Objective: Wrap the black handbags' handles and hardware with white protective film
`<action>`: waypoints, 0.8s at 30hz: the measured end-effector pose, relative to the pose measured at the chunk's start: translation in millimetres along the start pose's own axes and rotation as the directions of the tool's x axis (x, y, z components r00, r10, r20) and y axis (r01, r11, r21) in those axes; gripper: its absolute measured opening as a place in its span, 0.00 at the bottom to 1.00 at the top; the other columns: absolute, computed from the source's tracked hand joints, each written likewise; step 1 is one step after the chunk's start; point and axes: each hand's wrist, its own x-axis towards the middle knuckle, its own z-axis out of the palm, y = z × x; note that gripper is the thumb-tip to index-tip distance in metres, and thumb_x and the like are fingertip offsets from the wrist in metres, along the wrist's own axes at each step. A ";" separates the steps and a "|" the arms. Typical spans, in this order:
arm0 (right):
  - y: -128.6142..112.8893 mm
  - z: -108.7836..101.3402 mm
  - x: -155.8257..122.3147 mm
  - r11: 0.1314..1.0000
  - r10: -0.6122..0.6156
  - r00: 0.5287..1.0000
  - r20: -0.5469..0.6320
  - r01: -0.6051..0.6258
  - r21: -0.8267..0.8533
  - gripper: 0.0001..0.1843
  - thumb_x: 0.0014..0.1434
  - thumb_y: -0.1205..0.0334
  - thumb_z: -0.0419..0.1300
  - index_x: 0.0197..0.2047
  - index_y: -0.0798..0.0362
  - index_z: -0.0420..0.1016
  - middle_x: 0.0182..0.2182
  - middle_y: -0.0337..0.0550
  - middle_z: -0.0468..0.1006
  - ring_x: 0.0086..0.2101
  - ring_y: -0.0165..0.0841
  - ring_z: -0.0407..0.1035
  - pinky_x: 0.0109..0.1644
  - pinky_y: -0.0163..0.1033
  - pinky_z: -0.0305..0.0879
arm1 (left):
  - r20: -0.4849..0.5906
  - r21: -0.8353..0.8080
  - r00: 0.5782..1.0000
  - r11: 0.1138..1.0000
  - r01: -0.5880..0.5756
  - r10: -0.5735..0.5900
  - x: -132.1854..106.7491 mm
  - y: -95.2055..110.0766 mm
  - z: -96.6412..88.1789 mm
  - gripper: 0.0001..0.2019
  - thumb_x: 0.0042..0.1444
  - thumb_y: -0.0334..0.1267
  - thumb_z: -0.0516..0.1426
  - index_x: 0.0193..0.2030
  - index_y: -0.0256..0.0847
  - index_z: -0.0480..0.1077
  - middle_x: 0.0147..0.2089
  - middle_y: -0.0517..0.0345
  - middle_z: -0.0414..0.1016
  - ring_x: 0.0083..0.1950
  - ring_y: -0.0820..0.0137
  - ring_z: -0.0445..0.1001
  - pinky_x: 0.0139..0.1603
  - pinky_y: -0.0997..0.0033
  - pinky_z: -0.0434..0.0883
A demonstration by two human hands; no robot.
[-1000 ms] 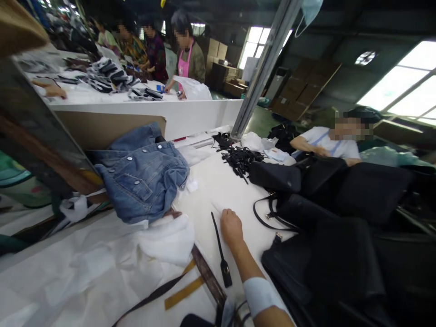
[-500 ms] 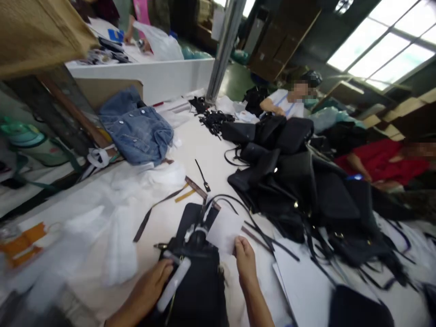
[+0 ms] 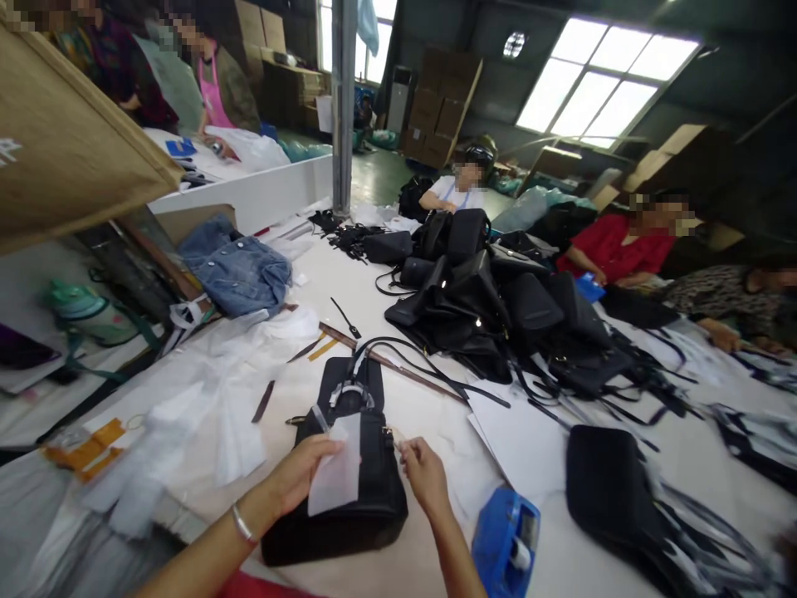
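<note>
A black backpack (image 3: 374,527) lies on the table in front of me, its straps and top handle (image 3: 349,394) pointing away. Clear wrap covers part of the handle. My left hand (image 3: 305,473) is closed on a translucent white sheet (image 3: 336,477) above the bag's front; a narrow pale strip pokes out by its fingers. At the bag's right side, near a small gold-coloured metal fitting (image 3: 387,432), the fingers of my right hand (image 3: 427,477) are pinched together. What they hold, if anything, is too small to make out.
A blue tape dispenser (image 3: 498,540) stands right of my right arm, near white sheets (image 3: 523,432) and another black bag (image 3: 601,477). Black bags (image 3: 473,307) are heaped beyond. Left lie crumpled white wrapping (image 3: 230,432) and a denim jacket (image 3: 242,270). Co-workers sit across the table.
The white sheet has passed from my right hand to my left. My right hand has come to the bag's side. The view has tilted up, and the blue dispenser now shows.
</note>
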 end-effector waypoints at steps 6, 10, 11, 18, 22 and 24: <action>11.8 19.1 17.5 0.886 -0.040 0.999 0.010 0.040 -0.462 0.12 0.56 0.52 0.57 0.34 0.52 0.71 0.32 0.48 0.78 0.36 0.41 0.73 0.36 0.40 0.62 | -0.102 0.003 0.995 1.000 -0.021 0.022 -18.1 -20.8 -10.7 0.12 0.45 0.35 0.63 0.38 0.34 0.71 0.35 0.50 0.79 0.36 0.65 0.78 0.42 0.66 0.72; 5.2 20.2 18.4 0.903 -0.139 0.988 -0.075 0.095 -0.418 0.06 0.55 0.62 0.55 0.37 0.51 0.70 0.36 0.47 0.78 0.39 0.40 0.72 0.40 0.41 0.62 | -0.212 0.235 0.972 0.971 -0.051 0.102 -17.9 -21.8 -6.1 0.11 0.41 0.31 0.60 0.35 0.38 0.70 0.31 0.59 0.76 0.33 0.68 0.75 0.36 0.71 0.69; 3.0 16.9 18.1 0.936 -0.145 0.986 -0.079 0.111 -0.333 0.07 0.55 0.61 0.55 0.38 0.50 0.70 0.35 0.45 0.78 0.38 0.39 0.72 0.39 0.40 0.63 | -0.245 0.314 0.957 0.946 -0.074 0.156 -15.4 -21.1 -5.7 0.10 0.40 0.30 0.59 0.34 0.38 0.70 0.29 0.61 0.75 0.31 0.69 0.73 0.33 0.72 0.67; -29.1 -9.7 7.9 0.850 -0.199 0.975 0.100 0.121 0.512 0.18 0.55 0.56 0.57 0.48 0.51 0.66 0.33 0.39 0.78 0.36 0.36 0.72 0.40 0.38 0.65 | -0.234 0.786 0.755 0.577 -0.224 0.612 24.1 -4.5 0.3 0.07 0.46 0.30 0.54 0.32 0.41 0.71 0.29 0.59 0.74 0.35 0.64 0.71 0.36 0.71 0.62; -40.9 -17.9 -3.2 0.898 -0.237 0.971 0.035 0.205 0.388 0.19 0.58 0.52 0.57 0.51 0.50 0.67 0.24 0.34 0.74 0.30 0.34 0.71 0.35 0.35 0.64 | -0.133 0.888 0.705 0.399 -0.228 0.697 45.2 0.4 18.3 0.08 0.53 0.34 0.52 0.37 0.43 0.72 0.33 0.57 0.75 0.37 0.63 0.71 0.39 0.70 0.61; -43.1 -20.2 -6.2 0.918 -0.232 0.973 -0.001 0.219 0.330 0.18 0.60 0.50 0.54 0.49 0.49 0.69 0.24 0.35 0.75 0.29 0.33 0.71 0.35 0.35 0.63 | -0.062 0.864 0.732 0.404 -0.301 0.678 51.1 -2.9 29.8 0.09 0.54 0.36 0.51 0.37 0.42 0.72 0.33 0.58 0.75 0.36 0.64 0.71 0.39 0.70 0.62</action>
